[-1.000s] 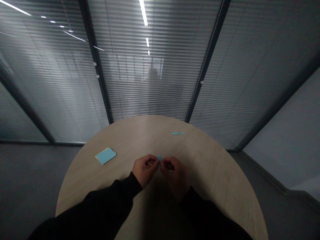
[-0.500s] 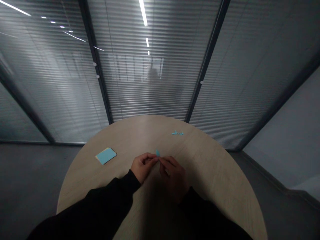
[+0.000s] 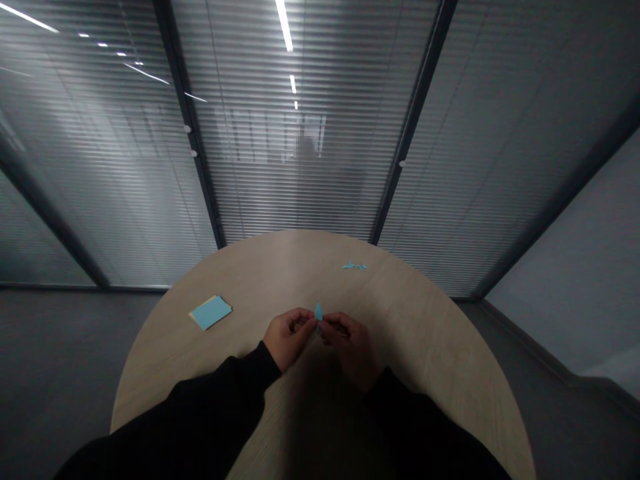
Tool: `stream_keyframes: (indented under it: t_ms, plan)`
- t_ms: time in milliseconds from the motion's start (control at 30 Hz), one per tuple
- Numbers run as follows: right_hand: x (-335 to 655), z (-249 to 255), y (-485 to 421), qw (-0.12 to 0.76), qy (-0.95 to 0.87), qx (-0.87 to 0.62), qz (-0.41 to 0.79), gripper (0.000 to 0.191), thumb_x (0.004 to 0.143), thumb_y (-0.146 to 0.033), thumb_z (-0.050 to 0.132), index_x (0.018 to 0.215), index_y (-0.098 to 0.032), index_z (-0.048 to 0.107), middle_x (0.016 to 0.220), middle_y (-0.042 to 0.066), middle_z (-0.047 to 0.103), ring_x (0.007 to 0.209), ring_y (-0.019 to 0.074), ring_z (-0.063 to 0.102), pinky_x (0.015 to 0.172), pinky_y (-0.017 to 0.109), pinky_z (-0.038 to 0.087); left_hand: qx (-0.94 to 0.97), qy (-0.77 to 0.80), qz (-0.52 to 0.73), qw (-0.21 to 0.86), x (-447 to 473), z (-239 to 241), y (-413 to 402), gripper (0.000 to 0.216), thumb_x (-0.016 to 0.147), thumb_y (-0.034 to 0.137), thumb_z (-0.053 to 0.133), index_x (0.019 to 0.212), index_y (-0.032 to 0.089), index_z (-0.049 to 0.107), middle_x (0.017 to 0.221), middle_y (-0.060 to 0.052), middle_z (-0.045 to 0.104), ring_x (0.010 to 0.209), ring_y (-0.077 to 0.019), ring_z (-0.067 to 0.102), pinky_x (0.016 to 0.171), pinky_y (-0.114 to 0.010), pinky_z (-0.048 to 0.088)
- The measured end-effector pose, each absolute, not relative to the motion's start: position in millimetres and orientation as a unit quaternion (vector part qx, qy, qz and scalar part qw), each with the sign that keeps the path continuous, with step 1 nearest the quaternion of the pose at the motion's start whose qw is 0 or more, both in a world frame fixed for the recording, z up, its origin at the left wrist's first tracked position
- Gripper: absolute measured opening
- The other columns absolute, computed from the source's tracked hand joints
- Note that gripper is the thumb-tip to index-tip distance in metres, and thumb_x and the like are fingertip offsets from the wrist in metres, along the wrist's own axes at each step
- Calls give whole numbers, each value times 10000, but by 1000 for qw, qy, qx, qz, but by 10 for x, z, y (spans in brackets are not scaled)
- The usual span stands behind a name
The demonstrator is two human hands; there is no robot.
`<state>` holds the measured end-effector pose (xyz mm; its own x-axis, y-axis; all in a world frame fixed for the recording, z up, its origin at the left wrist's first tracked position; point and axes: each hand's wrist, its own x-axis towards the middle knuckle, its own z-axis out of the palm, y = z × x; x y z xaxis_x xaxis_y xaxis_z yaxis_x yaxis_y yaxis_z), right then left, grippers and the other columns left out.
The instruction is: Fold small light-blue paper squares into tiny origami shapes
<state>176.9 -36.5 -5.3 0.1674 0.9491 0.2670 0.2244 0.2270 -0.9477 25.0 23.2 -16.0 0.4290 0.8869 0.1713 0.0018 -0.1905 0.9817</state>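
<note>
A small piece of folded blue paper is pinched between my two hands over the middle of the table. My left hand grips its left side between thumb and forefinger. From the other side, my right hand pinches it with closed fingers. The paper's pointed tip sticks up above the fingertips; its lower part is mostly hidden by them. Beyond my right hand lie small folded blue paper figures, too small to make out clearly. To the left is a stack of paper sheets, blue on top with a yellowish edge beneath.
Everything rests on a round, light wooden table whose curved edge shows at the far side. Behind it stands a glass partition with blinds in dark frames. A pale wall rises at the right.
My right hand's fingers have shifted and now press against the paper more symmetrically with the left. The folded paper stands more upright, with more of it showing.
</note>
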Motion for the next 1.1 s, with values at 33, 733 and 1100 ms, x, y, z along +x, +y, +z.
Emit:
stream_keyframes:
  t_ms: [33,733,1100]
  plan:
    - [1778,-45,-366,551,-553,-528,334,278,822,-430,633,835,-154,668,710,33,673,609,152,622,575,263,516,654,343,410,535,250,-165,233,352,782,482,652,842,136,656,629,-4,615,516,-97,493,485,-208,336]
    - [1766,-4,-373,573,-499,-539,363,255,786,-418,653,753,-165,639,625,-2,605,589,137,561,567,245,444,654,340,389,552,260,-124,225,369,782,482,651,883,128,670,678,-28,655,579,-122,547,567,-237,400]
    - [1752,-43,-376,567,-524,-538,339,278,796,-446,641,759,-172,625,643,4,619,577,139,566,547,243,447,617,331,398,592,267,-105,217,336,719,456,718,788,139,633,648,-11,629,570,-114,542,571,-237,400]
